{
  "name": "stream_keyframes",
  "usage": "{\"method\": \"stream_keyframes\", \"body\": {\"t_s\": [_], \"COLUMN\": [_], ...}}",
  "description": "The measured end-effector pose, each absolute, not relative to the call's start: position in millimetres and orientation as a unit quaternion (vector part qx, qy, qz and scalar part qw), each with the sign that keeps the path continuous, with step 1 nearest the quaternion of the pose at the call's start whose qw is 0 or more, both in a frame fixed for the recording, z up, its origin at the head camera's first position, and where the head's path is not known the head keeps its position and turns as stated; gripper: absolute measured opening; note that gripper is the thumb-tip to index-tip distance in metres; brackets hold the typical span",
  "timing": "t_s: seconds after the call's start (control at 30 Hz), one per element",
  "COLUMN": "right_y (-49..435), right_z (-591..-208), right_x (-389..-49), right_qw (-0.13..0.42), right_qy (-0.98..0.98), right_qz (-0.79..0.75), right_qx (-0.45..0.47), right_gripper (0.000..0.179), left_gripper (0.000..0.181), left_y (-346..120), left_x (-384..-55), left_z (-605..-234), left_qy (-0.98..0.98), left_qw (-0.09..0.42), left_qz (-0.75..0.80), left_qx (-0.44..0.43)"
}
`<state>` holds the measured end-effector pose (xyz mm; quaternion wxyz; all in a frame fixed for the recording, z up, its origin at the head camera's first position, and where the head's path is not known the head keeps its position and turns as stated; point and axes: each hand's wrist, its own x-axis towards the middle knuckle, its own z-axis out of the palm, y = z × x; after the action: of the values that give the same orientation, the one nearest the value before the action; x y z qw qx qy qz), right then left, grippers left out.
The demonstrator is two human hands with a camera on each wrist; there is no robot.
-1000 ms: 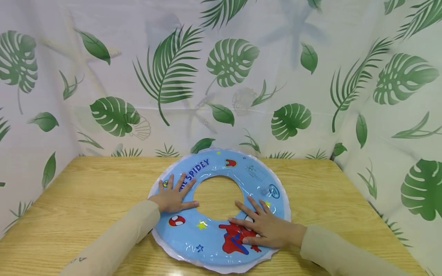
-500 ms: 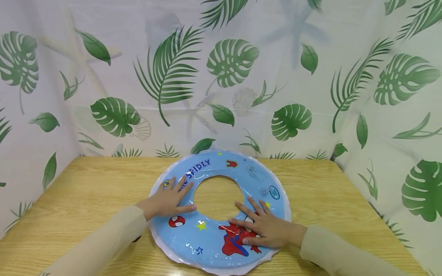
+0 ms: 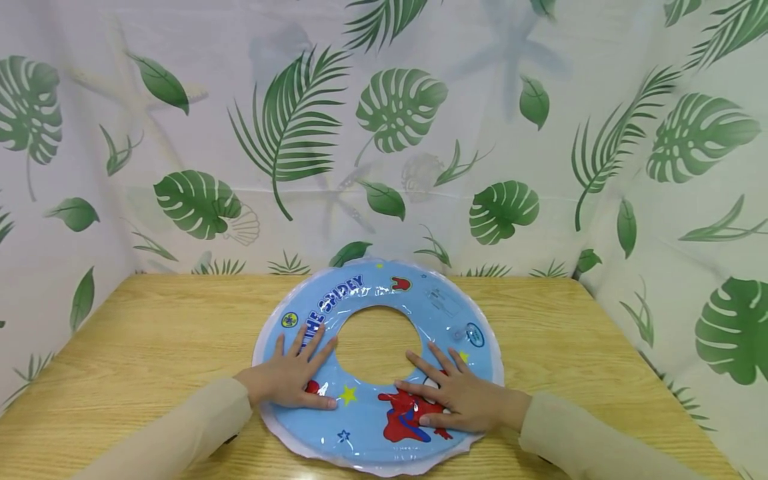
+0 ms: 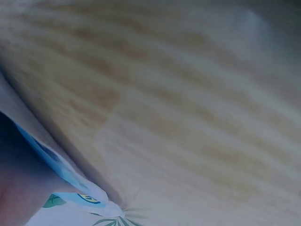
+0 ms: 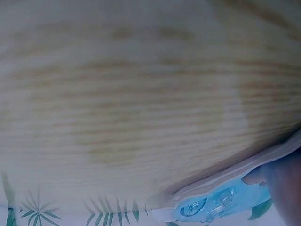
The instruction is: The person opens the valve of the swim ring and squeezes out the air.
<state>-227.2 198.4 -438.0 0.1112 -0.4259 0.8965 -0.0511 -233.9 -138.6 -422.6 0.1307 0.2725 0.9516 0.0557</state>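
A blue swim ring (image 3: 390, 450) with a pale wavy rim and cartoon prints lies flat on the wooden table. On its left side, my left hand (image 3: 291, 379) rests with spread fingers, partly covering a red print. My right hand (image 3: 471, 398) lies on the lower right part, fingers spread over a red figure. A clear valve shows on the ring's right side. In the left wrist view, part of the hand (image 4: 23, 188) overlaps the ring's edge. The right wrist view shows the ring (image 5: 235, 200) and its valve beside part of the hand (image 5: 284, 188).
The wooden table (image 3: 162, 327) extends on both sides of the ring and shows through its centre hole. Behind it and along the sides hangs a white curtain (image 3: 444, 220) with green leaf prints. The ring's far rim reaches the table's back edge.
My left hand has slid down and toward me along the ring's left side, uncovering more of the lettering and covering the red print. My right hand has stayed in place.
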Motion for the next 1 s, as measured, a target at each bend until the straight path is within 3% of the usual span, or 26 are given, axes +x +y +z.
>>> {"method": "stream_keyframes", "body": {"t_s": [0.6,1.0], "right_y": [195.7,161.4], "right_z": [-429.5,-394.2], "right_x": [-234.0,-314.0], "right_qw": [0.072,-0.025], "right_qy": [0.893,0.931], "right_qz": [-0.062,-0.042], "right_qx": [-0.439,-0.362], "right_gripper": [0.053,0.058], "left_gripper": [0.104,0.104], "left_y": [-137.6,-136.6], "left_x": [-234.0,-234.6], "left_z": [-423.8,-422.3], "left_qy": [0.954,0.954], "left_qw": [0.149,0.151], "left_qz": [0.039,0.036], "left_qx": [0.257,0.255]}}
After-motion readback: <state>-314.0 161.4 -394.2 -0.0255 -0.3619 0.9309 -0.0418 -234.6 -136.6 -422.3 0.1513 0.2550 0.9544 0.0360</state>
